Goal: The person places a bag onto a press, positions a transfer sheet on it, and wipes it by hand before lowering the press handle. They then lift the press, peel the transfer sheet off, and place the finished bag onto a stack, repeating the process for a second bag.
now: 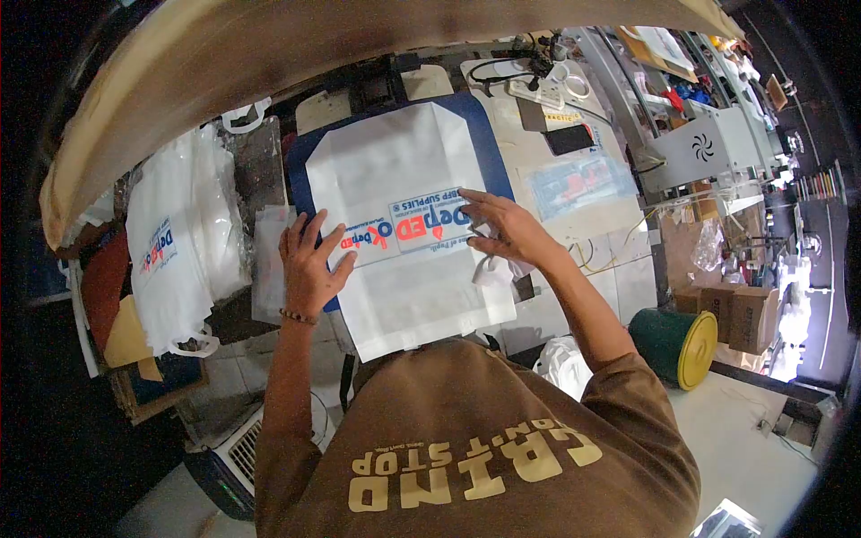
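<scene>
A white bag point(386, 166) with blue and red printing lies flat over a dark blue board point(495, 143). A bluish rectangular print patch point(432, 215) crosses its middle. My left hand point(311, 262) rests at the bag's left edge, fingers spread, thumb beside the red and blue lettering. My right hand point(509, 229) is at the right end of the print, its index finger stretched onto the patch and the other fingers curled. A crumpled white cloth point(492, 272) hangs from under that hand, apparently held in it; the grip is partly hidden.
Stacked white printed bags point(170, 260) lie to the left. A phone point(569, 139), tape rolls point(574, 81) and clear printed film point(578, 186) are on the right-hand table. A grey machine point(704, 148) and a green bin with yellow lid point(673, 348) stand farther right. A tan panel point(359, 40) spans the top.
</scene>
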A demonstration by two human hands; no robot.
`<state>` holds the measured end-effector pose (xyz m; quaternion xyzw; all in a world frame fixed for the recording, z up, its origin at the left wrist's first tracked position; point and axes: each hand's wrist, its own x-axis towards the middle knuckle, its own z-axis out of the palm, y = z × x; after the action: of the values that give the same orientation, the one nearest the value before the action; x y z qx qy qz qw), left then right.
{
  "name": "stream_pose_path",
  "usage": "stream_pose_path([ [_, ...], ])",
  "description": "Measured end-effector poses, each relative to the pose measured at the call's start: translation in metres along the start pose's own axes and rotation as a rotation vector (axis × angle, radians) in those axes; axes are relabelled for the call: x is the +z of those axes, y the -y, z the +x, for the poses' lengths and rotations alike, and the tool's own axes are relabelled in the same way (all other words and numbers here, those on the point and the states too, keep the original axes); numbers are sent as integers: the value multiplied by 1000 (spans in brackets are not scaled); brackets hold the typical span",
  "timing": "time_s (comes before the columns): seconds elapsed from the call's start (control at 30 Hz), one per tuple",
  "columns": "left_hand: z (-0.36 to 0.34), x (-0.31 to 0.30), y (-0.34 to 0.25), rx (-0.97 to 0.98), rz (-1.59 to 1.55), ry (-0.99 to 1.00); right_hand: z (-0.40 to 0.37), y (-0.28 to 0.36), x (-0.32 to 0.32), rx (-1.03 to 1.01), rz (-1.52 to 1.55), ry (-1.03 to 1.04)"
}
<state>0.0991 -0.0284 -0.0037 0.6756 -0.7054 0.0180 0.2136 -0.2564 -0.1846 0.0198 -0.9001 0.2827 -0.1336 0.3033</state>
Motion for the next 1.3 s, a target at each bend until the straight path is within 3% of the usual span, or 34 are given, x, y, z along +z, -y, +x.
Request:
stream_pose_path([
  [0.23,12,-4,-12,35,16,-30,-1,0,5,-8,-28,-43],
  [0.43,19,0,-19,-125,-33,150,-1,11,11,87,-112,-50],
  [0.53,21,2,-24,-105,-140,140,-1,10,13,51,-177,-70],
  [0.7,19,15,-39,121,-73,121,0,13,13,41,-279,3],
  [0.8,25,3,-59,30,-99,95,0,18,13,58,-275,-3],
  [1.0,42,33,-80,-76,-59,84,2,19,15,37,-237,-58],
  [1.1,43,44,-85,95,-105,23,1,20,15,37,-246,-71],
  [1.3,50,31,-105,45,-141,36,0,22,13,88,-187,-38],
])
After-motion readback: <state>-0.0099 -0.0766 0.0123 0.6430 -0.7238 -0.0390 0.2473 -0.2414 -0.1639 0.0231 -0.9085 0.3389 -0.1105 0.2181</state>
